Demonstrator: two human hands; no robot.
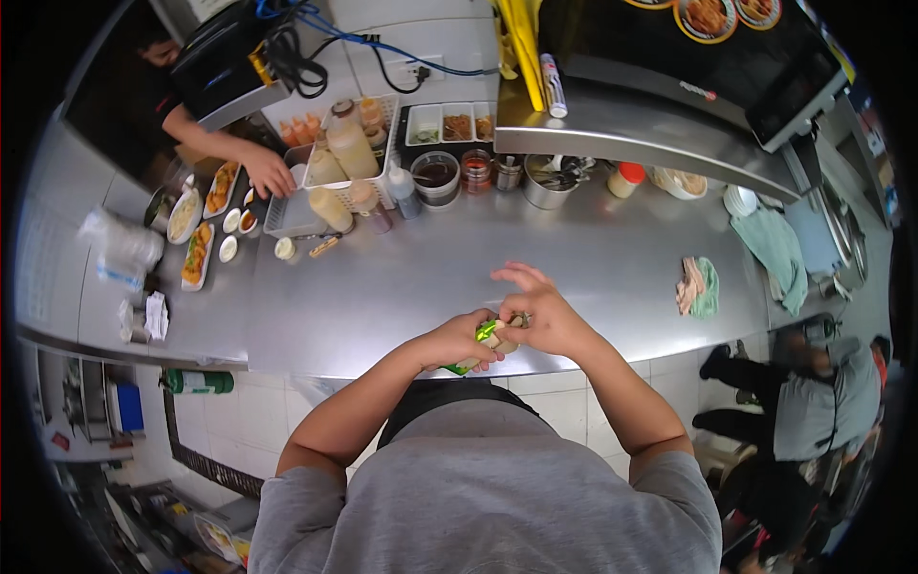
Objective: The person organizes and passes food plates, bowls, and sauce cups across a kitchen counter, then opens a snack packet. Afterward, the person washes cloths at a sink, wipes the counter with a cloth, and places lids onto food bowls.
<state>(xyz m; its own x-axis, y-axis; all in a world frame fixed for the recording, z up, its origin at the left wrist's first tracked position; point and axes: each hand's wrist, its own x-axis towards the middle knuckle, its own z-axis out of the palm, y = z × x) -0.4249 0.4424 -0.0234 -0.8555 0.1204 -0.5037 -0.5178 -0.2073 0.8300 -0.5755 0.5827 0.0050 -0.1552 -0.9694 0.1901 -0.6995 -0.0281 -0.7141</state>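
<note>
Just above the near edge of a stainless steel counter (401,287), my left hand (462,341) is closed around a green packet (486,331) with a pale part. My right hand (534,316) pinches the packet's upper end with thumb and index finger, its other fingers raised. The packet's exact kind and contents cannot be told, since my fingers cover much of it. A crumpled green and pink cloth (697,287) lies on the counter to the right of my hands.
Another person's hand (269,171) reaches over a plastic basket (292,219) at the back left. Sauce bottles (350,147), a tub of dark sauce (436,178) and a steel pot of utensils (549,188) line the back. Fried food trays (197,257) stand left. A person (825,402) is at the right.
</note>
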